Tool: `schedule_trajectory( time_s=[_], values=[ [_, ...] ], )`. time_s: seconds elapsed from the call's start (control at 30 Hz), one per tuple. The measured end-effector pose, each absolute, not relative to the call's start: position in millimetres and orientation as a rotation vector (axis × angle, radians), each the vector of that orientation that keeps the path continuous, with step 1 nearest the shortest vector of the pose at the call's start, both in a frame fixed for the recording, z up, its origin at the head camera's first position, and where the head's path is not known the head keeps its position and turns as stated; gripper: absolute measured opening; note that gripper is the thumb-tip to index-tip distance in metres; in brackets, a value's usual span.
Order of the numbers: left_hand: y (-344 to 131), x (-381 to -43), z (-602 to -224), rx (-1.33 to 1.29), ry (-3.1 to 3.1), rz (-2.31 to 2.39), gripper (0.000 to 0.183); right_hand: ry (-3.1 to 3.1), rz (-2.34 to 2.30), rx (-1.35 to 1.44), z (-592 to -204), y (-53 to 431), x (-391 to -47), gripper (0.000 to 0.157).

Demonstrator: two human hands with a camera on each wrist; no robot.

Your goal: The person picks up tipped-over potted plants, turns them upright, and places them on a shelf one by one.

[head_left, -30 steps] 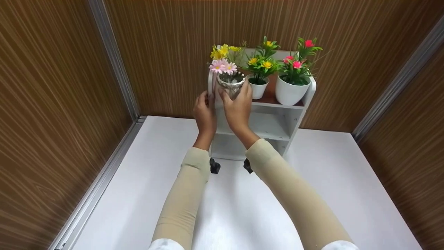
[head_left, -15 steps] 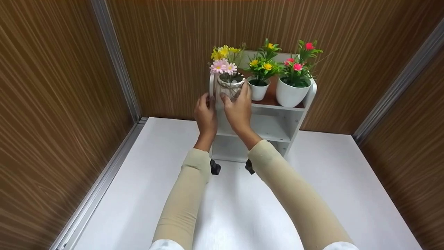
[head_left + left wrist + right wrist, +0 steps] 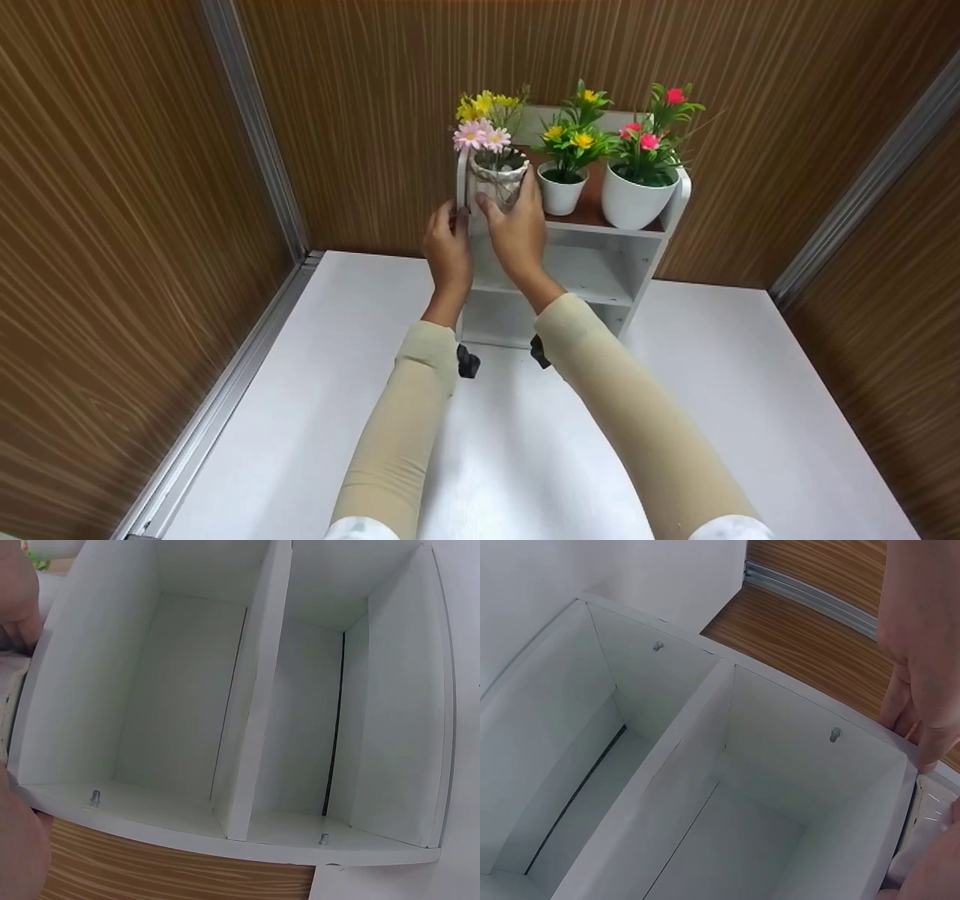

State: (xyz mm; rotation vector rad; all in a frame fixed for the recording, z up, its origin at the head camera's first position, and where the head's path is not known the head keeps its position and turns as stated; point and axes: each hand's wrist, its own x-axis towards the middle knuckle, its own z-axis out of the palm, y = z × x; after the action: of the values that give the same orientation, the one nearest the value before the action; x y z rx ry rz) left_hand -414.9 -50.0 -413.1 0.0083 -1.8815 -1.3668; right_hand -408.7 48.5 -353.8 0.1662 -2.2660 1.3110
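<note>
At the left end of the white shelf unit's (image 3: 585, 268) top board stands a whitish flower pot (image 3: 486, 187) with pink and yellow flowers (image 3: 480, 124). My right hand (image 3: 519, 232) grips this pot from the front right, thumb in front and fingers along its right side. Beside it, my left hand (image 3: 448, 251) holds the unit's left side panel near the top, with fingers behind the panel and the thumb at its front edge. The right wrist view shows the left hand (image 3: 924, 652) on that panel, close to the pot (image 3: 926, 825).
To the right on the top board stand a small white pot (image 3: 562, 196) with yellow flowers and a larger white pot (image 3: 636, 202) with red flowers. Two compartments lie below. Wood-patterned walls (image 3: 360, 112) surround the white table (image 3: 360, 300).
The head view has shifted slightly. A bit more of the pot's front shows now than one second ago. Both hands keep their places on the pot and the side panel.
</note>
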Motion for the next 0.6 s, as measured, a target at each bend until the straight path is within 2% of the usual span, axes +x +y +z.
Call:
schedule_trajectory(
  time_s=[0.4,0.6],
  values=[
    [-45,-415,-414,0.034,-1.883,-1.339,0.028,-2.245,1.325,0.115,-357,50,-411,0.086],
    [-44,-412,-417,0.008,-1.894,-1.381,0.029,-2.205,1.368,0.122,-363,51,-402,0.092]
  ],
)
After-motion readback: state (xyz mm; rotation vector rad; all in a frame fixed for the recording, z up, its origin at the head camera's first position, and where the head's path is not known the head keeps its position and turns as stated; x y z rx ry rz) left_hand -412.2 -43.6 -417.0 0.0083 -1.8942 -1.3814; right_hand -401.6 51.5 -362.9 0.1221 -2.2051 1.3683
